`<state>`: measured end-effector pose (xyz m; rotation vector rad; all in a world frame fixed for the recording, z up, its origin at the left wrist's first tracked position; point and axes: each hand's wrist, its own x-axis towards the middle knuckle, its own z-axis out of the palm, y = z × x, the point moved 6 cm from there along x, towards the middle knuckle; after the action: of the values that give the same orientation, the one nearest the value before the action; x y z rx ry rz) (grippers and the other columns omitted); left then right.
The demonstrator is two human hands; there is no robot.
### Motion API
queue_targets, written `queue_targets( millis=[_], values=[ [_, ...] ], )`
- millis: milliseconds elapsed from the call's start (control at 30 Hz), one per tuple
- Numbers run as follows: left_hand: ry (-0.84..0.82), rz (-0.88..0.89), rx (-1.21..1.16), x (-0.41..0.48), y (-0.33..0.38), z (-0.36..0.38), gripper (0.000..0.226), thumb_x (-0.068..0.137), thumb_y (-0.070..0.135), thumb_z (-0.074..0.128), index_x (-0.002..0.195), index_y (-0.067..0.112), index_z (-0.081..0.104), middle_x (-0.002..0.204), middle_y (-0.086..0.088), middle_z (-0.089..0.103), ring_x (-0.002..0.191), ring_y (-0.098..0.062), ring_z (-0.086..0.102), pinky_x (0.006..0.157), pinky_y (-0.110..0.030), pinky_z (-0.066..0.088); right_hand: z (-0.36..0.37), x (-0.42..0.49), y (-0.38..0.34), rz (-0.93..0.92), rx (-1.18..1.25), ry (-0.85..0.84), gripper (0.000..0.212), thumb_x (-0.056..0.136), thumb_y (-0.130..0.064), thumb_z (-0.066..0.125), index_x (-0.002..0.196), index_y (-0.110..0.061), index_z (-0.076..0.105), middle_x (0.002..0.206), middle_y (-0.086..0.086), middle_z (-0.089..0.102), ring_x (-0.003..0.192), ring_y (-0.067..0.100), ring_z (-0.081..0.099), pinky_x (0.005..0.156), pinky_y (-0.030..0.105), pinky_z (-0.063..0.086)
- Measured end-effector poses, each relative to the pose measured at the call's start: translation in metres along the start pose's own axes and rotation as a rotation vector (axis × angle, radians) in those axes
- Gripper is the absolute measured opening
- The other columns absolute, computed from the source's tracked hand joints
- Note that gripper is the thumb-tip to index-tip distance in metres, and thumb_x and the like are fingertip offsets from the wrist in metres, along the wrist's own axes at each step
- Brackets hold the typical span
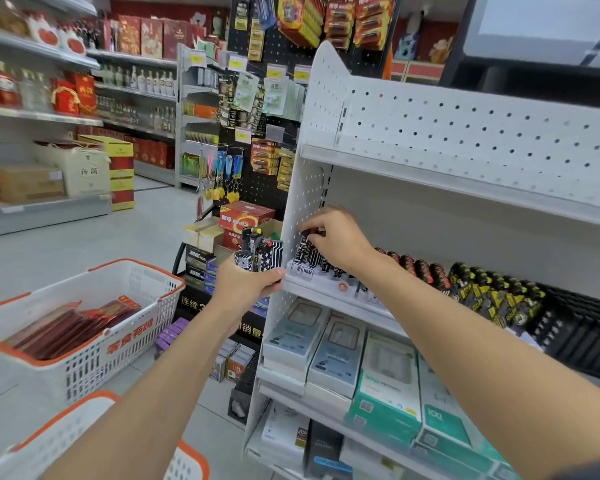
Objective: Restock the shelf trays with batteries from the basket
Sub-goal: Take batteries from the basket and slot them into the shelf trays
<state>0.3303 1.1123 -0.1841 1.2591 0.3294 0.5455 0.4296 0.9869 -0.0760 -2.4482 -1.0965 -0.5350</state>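
My left hand (245,284) grips a bunch of small black-and-white patterned items (258,252), one with a yellow top, just left of the white shelf's end panel. Over the leftmost shelf tray (321,284), my right hand (336,239) pinches one black-and-white item (305,249) and holds it among others standing there. Further right on the same shelf stand rows of red-and-black items (420,270) and yellow-and-black items (492,292). A white basket with an orange rim (94,271) sits on the floor to the left and holds flat red packs (73,327).
A second orange-rimmed basket (84,431) lies at the bottom left under my left arm. Boxed electronics (347,351) fill the shelf below. A black pegboard (274,98) with hanging battery packs stands behind the shelf end. An empty black tray (582,337) sits at the right.
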Motion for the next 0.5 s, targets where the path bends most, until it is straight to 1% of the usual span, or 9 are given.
queue_targets(
  millis=[100,133,200,267,300,333,400,433,500],
  values=[
    [0.000,0.008,-0.005,-0.002,0.001,0.004,0.059,0.072,0.003,0.084,0.124,-0.002,0.055,0.094,-0.015,0.073,0.073,-0.021,0.074,0.073,-0.032,0.061,0.002,-0.005,-0.008,-0.027,-0.012,-0.032,0.030,0.092,-0.007,0.057,0.116,-0.020,0.070,0.123,0.004,0.065,0.125,0.028,0.045,0.112,0.043,0.030],
    [-0.007,0.010,-0.010,-0.002,0.001,0.005,0.058,0.072,0.003,0.084,0.123,-0.002,0.055,0.093,-0.015,0.073,0.074,-0.021,0.074,0.073,-0.032,0.061,0.004,-0.006,-0.010,-0.037,-0.036,-0.046,0.032,0.093,-0.005,0.055,0.118,-0.019,0.069,0.125,0.005,0.063,0.126,0.029,0.041,0.112,0.042,0.027],
    [-0.037,0.022,-0.021,-0.004,0.001,0.009,0.058,0.072,0.001,0.083,0.123,-0.004,0.056,0.095,-0.017,0.073,0.078,-0.023,0.074,0.072,-0.031,0.061,0.003,-0.009,-0.014,-0.057,-0.117,-0.081,0.038,0.092,-0.001,0.052,0.121,-0.022,0.067,0.125,0.007,0.060,0.124,0.030,0.038,0.109,0.041,0.026],
    [-0.051,0.046,-0.020,-0.007,0.002,0.012,0.051,0.073,-0.002,0.082,0.118,-0.006,0.059,0.094,-0.018,0.074,0.080,-0.024,0.074,0.070,-0.029,0.060,0.000,-0.011,-0.015,-0.057,-0.143,-0.100,0.045,0.089,0.000,0.051,0.123,-0.026,0.065,0.130,0.008,0.055,0.124,0.030,0.038,0.109,0.042,0.027],
    [-0.044,0.065,-0.016,-0.008,0.003,0.013,0.046,0.074,-0.003,0.081,0.115,-0.006,0.061,0.093,-0.018,0.074,0.080,-0.024,0.074,0.069,-0.028,0.060,-0.004,-0.012,-0.015,-0.041,-0.094,-0.079,0.047,0.088,0.001,0.050,0.124,-0.027,0.065,0.132,0.008,0.052,0.124,0.029,0.040,0.109,0.042,0.030],
    [-0.032,0.081,-0.011,-0.009,0.004,0.012,0.043,0.073,-0.003,0.081,0.113,-0.006,0.063,0.093,-0.018,0.074,0.080,-0.024,0.074,0.069,-0.028,0.060,-0.011,-0.015,-0.015,-0.009,0.009,-0.034,0.048,0.088,0.001,0.049,0.124,-0.027,0.064,0.132,0.008,0.053,0.121,0.026,0.046,0.107,0.042,0.036],
    [-0.016,0.091,-0.027,-0.010,0.006,0.012,0.040,0.073,-0.002,0.081,0.109,-0.006,0.065,0.093,-0.019,0.074,0.080,-0.025,0.073,0.069,-0.027,0.060,-0.024,-0.022,-0.015,0.058,0.272,0.046,0.042,0.089,-0.001,0.050,0.121,-0.023,0.065,0.119,0.003,0.061,0.106,0.016,0.057,0.098,0.035,0.047],
    [-0.017,0.086,-0.046,-0.010,0.006,0.012,0.039,0.073,-0.002,0.082,0.108,-0.006,0.065,0.094,-0.019,0.074,0.081,-0.025,0.073,0.069,-0.027,0.060,-0.026,-0.026,-0.018,0.073,0.368,0.025,0.037,0.089,-0.005,0.054,0.120,-0.022,0.064,0.110,-0.001,0.065,0.100,0.012,0.060,0.095,0.032,0.050],
    [-0.033,0.065,-0.085,-0.011,0.006,0.013,0.038,0.073,-0.003,0.080,0.108,-0.008,0.066,0.097,-0.021,0.073,0.086,-0.027,0.073,0.068,-0.024,0.059,-0.021,-0.034,-0.025,0.094,0.480,-0.127,0.032,0.089,-0.012,0.063,0.120,-0.018,0.062,0.098,-0.004,0.068,0.094,0.009,0.064,0.091,0.028,0.051]
  ],
)
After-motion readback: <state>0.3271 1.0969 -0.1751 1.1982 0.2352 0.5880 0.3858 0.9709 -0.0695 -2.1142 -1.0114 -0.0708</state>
